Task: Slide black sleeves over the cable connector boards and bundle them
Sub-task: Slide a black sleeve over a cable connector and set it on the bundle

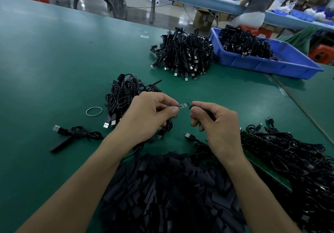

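Observation:
My left hand point(150, 113) pinches a small connector board point(184, 105) at the end of a black cable, its tip pointing right. My right hand point(215, 122) pinches a black sleeve point(192, 105) whose open mouth sits just right of the board's tip, a small gap between them. A big heap of loose black sleeves point(171, 193) lies in front of me between my forearms. A rubber band point(94, 111) lies on the green table point(54, 60) to the left.
A small cable bundle point(124, 93) sits behind my left hand and a single sleeved cable point(75, 135) lies at left. A larger cable pile point(182, 53) and a blue bin point(262, 62) of cables are at the back right. Loose cables point(289, 160) spread at right. A person stands at a far bench.

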Demonstrator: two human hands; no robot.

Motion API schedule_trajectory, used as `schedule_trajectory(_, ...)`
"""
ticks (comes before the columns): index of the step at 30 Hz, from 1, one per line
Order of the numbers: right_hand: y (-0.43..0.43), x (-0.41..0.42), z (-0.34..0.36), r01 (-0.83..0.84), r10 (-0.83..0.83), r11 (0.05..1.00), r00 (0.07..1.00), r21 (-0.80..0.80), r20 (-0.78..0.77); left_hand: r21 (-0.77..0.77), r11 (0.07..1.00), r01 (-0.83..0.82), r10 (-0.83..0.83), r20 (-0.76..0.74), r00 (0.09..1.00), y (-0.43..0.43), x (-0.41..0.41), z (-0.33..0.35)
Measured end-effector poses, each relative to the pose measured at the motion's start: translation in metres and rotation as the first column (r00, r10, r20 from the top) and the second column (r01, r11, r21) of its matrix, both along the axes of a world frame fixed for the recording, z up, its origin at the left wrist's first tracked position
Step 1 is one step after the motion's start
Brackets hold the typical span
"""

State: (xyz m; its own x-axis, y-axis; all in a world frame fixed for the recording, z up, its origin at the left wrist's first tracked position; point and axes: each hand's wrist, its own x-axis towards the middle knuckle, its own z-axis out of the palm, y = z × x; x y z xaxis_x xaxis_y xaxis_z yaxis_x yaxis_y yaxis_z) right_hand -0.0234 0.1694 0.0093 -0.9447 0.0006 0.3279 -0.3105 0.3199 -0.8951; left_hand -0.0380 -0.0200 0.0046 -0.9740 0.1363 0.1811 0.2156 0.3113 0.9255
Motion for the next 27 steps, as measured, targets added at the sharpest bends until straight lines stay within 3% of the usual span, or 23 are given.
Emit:
schedule_trajectory(15,0.000,0.000,-0.002,0.051,-0.051,0.995,0.999,0.085,0.002,0.027,0.998,0.055,-0.055,0.026,0.998,0.000,0.001,0.002)
schedule_trajectory(27,0.009,-0.005,0.011,-0.259,0.253,0.965,0.961,0.038,0.115,0.134,0.980,0.145,-0.157,0.081,0.984,-0.003,0.001,0.004)
